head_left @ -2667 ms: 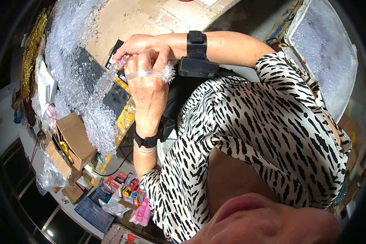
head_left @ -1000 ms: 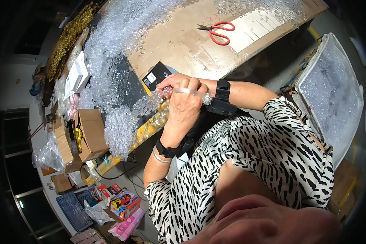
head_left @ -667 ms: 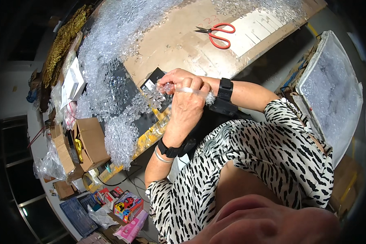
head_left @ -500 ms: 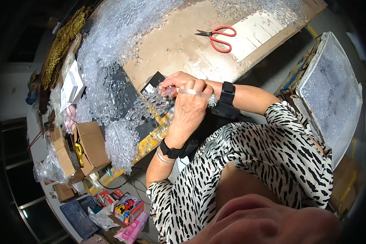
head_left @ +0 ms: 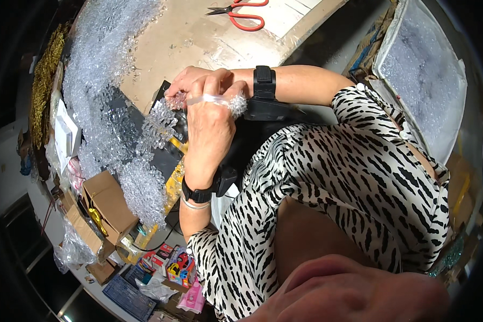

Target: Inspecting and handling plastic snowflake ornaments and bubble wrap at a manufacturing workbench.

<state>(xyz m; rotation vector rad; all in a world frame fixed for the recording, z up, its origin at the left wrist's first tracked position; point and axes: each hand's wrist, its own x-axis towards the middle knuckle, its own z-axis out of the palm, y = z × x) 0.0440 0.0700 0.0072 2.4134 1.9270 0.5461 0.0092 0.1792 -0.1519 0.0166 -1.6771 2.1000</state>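
Note:
My left hand (head_left: 209, 121) is closed, its back toward me, with a whitish clear strip (head_left: 208, 99) running across its fingers. A tuft of clear plastic tips (head_left: 237, 105) sticks out beside the thumb side. Just beyond it my right hand (head_left: 190, 78) is closed too, its fingers bent at a clear plastic spray (head_left: 161, 122) of branching beads. This spray reaches out from the hands over the table edge. My fingers overlap, so which of them grips the stem is hidden.
Heaps of clear plastic pieces (head_left: 99, 59) cover the table's left side. Red-handled scissors (head_left: 247, 20) lie at the far edge of view. A white sack (head_left: 424, 80) of clear bits stands right. Cardboard boxes (head_left: 112, 201) and gold tinsel (head_left: 48, 86) are left.
The view has shifted, so the table, scissors and hands sit further up and left. Both hands stay together at the spray, the left turned slightly more upright.

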